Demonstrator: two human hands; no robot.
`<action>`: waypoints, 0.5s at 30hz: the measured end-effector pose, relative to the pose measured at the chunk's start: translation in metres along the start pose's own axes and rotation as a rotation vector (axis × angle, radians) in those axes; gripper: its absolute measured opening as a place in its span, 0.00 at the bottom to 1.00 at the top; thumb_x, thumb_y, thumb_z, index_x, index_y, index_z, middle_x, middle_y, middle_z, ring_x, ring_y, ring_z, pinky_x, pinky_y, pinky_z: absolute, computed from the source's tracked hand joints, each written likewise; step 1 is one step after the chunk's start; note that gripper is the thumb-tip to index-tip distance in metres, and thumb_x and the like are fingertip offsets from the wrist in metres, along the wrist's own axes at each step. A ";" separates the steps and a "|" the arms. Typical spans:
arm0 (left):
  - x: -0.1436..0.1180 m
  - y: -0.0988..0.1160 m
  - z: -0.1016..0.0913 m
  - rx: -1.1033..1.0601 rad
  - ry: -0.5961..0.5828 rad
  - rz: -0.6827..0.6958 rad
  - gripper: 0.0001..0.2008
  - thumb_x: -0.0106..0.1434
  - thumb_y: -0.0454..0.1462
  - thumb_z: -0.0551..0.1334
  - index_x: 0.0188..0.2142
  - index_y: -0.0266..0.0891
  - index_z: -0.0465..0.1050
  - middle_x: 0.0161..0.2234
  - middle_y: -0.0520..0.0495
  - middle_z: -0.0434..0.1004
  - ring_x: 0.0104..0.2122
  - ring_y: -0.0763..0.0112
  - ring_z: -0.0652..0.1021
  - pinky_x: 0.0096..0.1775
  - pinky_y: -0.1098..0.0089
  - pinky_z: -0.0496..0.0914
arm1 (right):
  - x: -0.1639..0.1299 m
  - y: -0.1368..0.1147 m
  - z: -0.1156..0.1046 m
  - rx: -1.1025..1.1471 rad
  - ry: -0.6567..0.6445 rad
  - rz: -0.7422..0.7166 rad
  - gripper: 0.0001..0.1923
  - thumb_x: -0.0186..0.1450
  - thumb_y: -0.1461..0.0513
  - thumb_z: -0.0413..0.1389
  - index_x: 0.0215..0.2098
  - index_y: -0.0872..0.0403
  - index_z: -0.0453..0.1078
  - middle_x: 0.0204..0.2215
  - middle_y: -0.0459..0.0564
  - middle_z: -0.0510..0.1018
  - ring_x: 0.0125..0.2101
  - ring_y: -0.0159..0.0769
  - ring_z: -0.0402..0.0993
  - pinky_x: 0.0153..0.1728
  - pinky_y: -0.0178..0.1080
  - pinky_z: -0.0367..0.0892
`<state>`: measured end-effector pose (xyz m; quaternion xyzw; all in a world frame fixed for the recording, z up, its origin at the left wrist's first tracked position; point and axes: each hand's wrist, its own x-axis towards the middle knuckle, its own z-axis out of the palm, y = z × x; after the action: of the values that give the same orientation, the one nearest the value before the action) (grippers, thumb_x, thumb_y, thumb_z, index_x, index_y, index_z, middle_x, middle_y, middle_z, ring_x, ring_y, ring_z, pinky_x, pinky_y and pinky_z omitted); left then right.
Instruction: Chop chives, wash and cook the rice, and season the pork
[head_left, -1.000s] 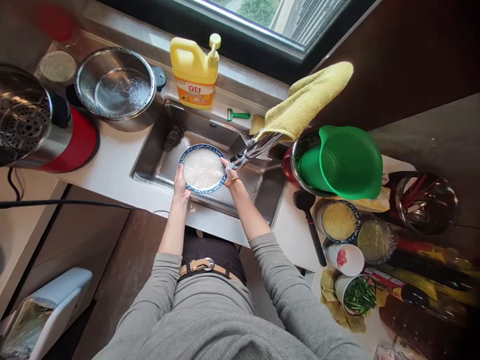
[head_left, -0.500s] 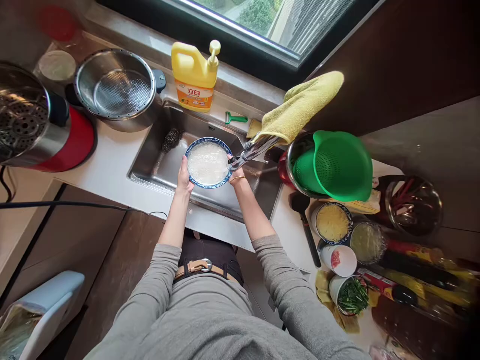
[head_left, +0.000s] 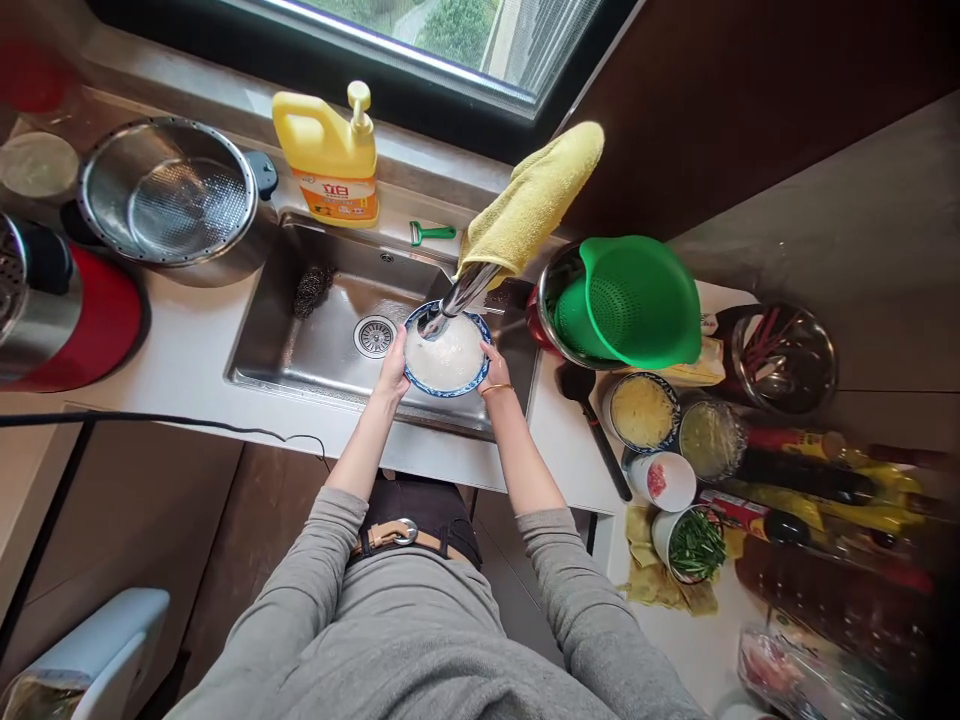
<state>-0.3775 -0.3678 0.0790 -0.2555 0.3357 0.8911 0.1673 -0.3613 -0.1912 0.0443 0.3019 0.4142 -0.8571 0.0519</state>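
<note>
Over the steel sink I hold a bowl with a blue patterned rim. White, wet-looking contents fill it; their exact kind is unclear. My left hand grips its left side and my right hand its right side, with some fingers hidden underneath. The chrome faucet points down over the bowl's far part, its mouth above the contents. A yellow cloth is draped over the faucet's upper end. To the left in the sink are a dark scouring pad and the drain.
Behind the sink stand a yellow detergent bottle and a green peeler. A steel pot is at left. At right are a green colander, a black spatula, a bowl of pale shreds and a cup of chopped greens.
Both hands have moved the bowl right, bringing it under the faucet's mouth. The drain now shows where the bowl was. The camera view has shifted to the right.
</note>
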 end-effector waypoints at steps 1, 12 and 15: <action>-0.002 -0.002 0.001 0.010 0.002 -0.002 0.21 0.66 0.49 0.62 0.51 0.37 0.76 0.46 0.43 0.83 0.55 0.59 0.77 0.60 0.61 0.67 | -0.003 0.001 -0.004 -0.003 0.038 0.025 0.10 0.54 0.56 0.59 0.33 0.51 0.71 0.30 0.48 0.83 0.44 0.45 0.80 0.49 0.50 0.76; -0.016 -0.001 -0.016 0.068 0.034 -0.049 0.23 0.64 0.51 0.64 0.51 0.38 0.76 0.48 0.41 0.81 0.54 0.57 0.77 0.59 0.60 0.69 | -0.033 0.019 -0.008 -0.014 0.036 0.130 0.13 0.56 0.55 0.60 0.38 0.52 0.72 0.32 0.51 0.83 0.43 0.47 0.80 0.44 0.50 0.78; -0.017 0.006 -0.029 0.073 0.039 -0.067 0.21 0.66 0.50 0.62 0.49 0.38 0.76 0.48 0.41 0.81 0.54 0.58 0.78 0.59 0.60 0.69 | -0.038 0.026 0.003 0.012 0.006 0.141 0.13 0.58 0.56 0.59 0.39 0.52 0.71 0.34 0.51 0.84 0.44 0.45 0.80 0.45 0.48 0.78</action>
<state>-0.3569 -0.3939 0.0730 -0.2777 0.3623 0.8670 0.1998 -0.3235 -0.2162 0.0494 0.3334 0.3868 -0.8528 0.1091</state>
